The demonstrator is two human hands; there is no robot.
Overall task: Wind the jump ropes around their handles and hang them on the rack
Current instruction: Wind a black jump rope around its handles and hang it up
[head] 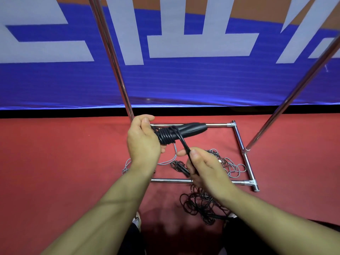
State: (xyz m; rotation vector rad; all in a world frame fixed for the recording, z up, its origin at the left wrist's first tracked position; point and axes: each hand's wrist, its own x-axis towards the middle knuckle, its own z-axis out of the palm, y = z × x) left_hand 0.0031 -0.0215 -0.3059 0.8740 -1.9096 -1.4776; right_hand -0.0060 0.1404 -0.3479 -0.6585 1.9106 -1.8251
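Black handles [181, 132] sit clamped in the left hand [142, 142]; the right hand [204, 167] pinches the black rope [184, 146].

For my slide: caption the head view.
Left hand holds black handles while right hand winds black rope around them above the rack base.
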